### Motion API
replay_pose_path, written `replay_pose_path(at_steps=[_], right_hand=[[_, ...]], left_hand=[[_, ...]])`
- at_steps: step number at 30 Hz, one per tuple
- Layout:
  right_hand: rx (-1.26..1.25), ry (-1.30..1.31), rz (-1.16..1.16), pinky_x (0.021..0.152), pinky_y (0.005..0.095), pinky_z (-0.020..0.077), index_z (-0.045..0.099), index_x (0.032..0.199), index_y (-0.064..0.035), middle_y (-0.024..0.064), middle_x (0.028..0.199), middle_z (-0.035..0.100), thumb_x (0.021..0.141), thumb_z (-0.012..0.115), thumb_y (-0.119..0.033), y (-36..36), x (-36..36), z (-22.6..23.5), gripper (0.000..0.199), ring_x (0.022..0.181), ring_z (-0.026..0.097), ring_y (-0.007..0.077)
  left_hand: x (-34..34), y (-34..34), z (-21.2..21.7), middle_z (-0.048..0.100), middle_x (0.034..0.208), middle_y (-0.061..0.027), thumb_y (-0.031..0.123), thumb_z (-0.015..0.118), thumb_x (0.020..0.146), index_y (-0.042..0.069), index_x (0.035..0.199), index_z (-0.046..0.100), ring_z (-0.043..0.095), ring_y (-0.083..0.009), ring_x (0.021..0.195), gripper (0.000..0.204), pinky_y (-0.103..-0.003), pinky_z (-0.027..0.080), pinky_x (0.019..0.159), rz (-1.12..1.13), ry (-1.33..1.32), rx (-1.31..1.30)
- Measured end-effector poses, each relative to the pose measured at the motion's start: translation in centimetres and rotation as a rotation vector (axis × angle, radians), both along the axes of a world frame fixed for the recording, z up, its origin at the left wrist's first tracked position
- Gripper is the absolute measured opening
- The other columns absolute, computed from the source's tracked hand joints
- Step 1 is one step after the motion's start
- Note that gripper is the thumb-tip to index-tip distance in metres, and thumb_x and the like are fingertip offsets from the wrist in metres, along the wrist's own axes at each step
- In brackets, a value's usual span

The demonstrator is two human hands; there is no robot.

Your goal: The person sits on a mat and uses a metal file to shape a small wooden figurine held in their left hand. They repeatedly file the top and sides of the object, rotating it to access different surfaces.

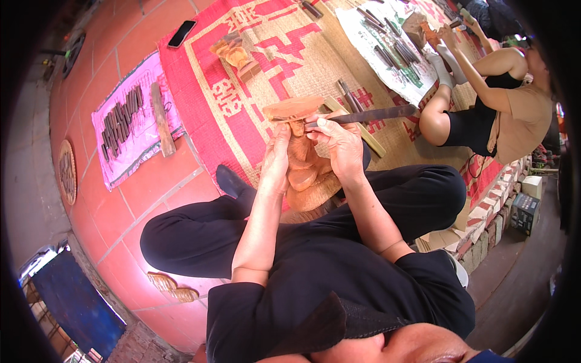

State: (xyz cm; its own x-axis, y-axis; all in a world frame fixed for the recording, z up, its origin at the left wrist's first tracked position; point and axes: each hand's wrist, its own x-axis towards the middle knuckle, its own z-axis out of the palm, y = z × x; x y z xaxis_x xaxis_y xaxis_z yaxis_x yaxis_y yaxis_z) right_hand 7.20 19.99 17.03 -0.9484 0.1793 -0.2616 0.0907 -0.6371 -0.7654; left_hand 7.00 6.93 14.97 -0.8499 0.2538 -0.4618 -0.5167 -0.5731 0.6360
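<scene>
A carved wooden figure stands upright between my crossed legs, with a broad flat-topped piece like a hat at its upper end. My left hand is closed around the figure's left side, thumb just below the brim. In the pinched fingers of my right hand is a long dark carving chisel. Its thick end points out to the right, and its thin end meets the figure under the brim. The exact tip is too small to make out.
A red and straw woven mat carries another carving, a phone and chisels. Left, a pink cloth bears several tools beside a wooden stick. Another person sits at right by a white cloth of tools.
</scene>
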Motion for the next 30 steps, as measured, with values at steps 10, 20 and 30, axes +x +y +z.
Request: replay_pose_path(at_steps=[10,20,30], right_hand=[[-0.013,-0.039,0.016,0.068,0.025,0.0532,0.063,0.086,-0.0009,0.009,0.087,0.067,0.084,0.064,-0.004,0.2,0.2,-0.3,0.004,0.075,0.063,0.013],[0.015,0.014,0.011,0.07,0.0273,0.0552,0.061,0.086,-0.0004,0.014,0.096,0.067,0.084,0.063,-0.004,0.3,0.2,-1.3,0.005,0.081,0.066,0.0173],[0.05,-0.023,0.008,0.068,0.0249,0.0524,0.062,0.084,-0.0018,0.0117,0.092,0.068,0.083,0.066,-0.006,0.5,0.2,-0.9,0.006,0.077,0.065,0.0149]], left_hand=[[0.1,0.3,0.1,0.058,0.116,-0.0125,0.037,0.045,0.098,0.001,0.127,0.047,0.059,-0.0207,0.102,0.046,-0.035,0.049,0.09,0.0,0.057,-0.016],[0.2,0.3,-0.8,0.057,0.119,-0.0138,0.038,0.045,0.098,0.0,0.127,0.047,0.059,-0.0215,0.105,0.048,-0.035,0.049,0.091,0.033,0.039,-0.058],[0.0,0.0,-1.0,0.057,0.12,-0.0096,0.038,0.048,0.097,0.003,0.128,0.048,0.056,-0.0175,0.106,0.047,-0.032,0.046,0.093,-0.011,-0.078,0.01]])
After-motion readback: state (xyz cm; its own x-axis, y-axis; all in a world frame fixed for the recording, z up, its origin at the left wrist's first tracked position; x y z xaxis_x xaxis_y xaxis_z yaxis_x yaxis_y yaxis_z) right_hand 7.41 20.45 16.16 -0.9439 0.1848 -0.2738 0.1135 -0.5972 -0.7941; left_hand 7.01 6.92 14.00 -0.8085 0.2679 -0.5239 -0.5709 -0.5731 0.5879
